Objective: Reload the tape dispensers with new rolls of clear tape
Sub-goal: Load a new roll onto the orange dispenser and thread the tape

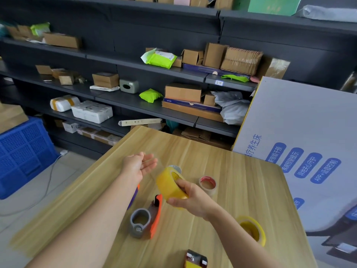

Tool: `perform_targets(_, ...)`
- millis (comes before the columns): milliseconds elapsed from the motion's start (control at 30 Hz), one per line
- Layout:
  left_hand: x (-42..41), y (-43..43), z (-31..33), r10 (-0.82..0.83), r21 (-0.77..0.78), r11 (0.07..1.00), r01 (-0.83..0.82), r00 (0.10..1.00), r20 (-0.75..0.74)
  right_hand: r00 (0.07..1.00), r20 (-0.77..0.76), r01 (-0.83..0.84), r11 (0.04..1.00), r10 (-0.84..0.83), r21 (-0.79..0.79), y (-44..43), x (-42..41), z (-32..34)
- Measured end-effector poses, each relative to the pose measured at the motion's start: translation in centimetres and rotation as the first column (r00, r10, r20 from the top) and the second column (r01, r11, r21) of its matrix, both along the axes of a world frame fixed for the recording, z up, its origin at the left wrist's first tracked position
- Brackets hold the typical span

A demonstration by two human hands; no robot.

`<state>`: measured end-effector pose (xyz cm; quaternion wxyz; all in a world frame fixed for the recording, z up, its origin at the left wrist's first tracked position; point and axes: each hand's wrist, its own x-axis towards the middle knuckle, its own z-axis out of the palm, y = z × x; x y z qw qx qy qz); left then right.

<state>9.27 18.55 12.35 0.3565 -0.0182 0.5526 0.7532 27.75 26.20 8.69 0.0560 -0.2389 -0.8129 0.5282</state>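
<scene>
Table (pixel 231 167), dispenser (pixel 144 224) (orange), right hand (pixel 192 199) holding roll (pixel 167 183)

Grey printed board (pixel 301 117) reads "养生床"; its blue pills read "智能干预", "疾病预警提示", "异地关心守护", "APP+语音控制". White shelf tag (pixel 219 82): print too small to read.

We see a worktop (pixel 222 157) of pale yellowish wood grain. The tape dispenser (pixel 155 219) is bright orange with a grey hub. The held tape roll (pixel 167 183) shows translucent amber-yellow, as does the spare tape roll (pixel 260 235); a smaller roll (pixel 208 180) has a red core. The crate (pixel 23 151) is blue, the shelves (pixel 135 102) dark grey, the mailers (pixel 160 59) lime green, the leaning board (pixel 301 117) pale grey with blue labels.
</scene>
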Motion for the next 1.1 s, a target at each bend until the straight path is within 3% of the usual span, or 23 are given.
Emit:
perform_targets(200,-7.1,-1.8,-2.3,0.017,-0.030,0.999,-0.015,0.996,0.084,0.987,0.158,0.004,0.999,-0.010,0.034,-1.5,-4.5,-1.6)
perform_targets(333,-11.0,-2.3,-3.8,-0.132,-0.107,0.985,0.137,0.990,0.049,0.978,0.190,0.078,0.996,-0.083,0.031,-2.9,-6.9,-3.1)
perform_targets(500,-14.1,-2.8,-6.0,-0.186,-0.276,0.940,0.203,0.979,0.087,0.952,0.250,0.162,0.984,-0.175,0.073,-3.9,-9.0,-4.2)
perform_targets(733,-14.0,-3.0,-7.8,-0.184,-0.140,0.963,0.229,0.943,0.277,0.894,0.347,0.207,0.948,-0.283,0.241,-6.4,-10.6,-5.3)
perform_targets(833,-13.5,-3.0,-9.1,-0.193,-0.182,0.950,0.254,0.935,0.298,0.884,0.379,0.132,0.923,-0.274,0.360,-7.5,-10.6,-6.2)
perform_targets(900,-13.3,-3.0,-10.3,-0.196,-0.312,0.918,0.246,0.963,0.184,0.879,0.408,0.075,0.915,-0.248,0.396,-8.2,-10.6,-7.1)
perform_targets(967,-12.9,-3.3,-11.3,-0.230,-0.495,0.854,0.161,0.970,-0.082,0.876,0.436,-0.007,0.899,-0.205,0.437,-8.8,-10.4,-7.9)
perform_targets(1100,-11.8,-4.4,-11.7,-0.329,-0.571,0.821,0.004,0.821,-0.466,0.881,0.462,-0.174,0.832,-0.108,0.527,-9.4,-10.5,-8.7)
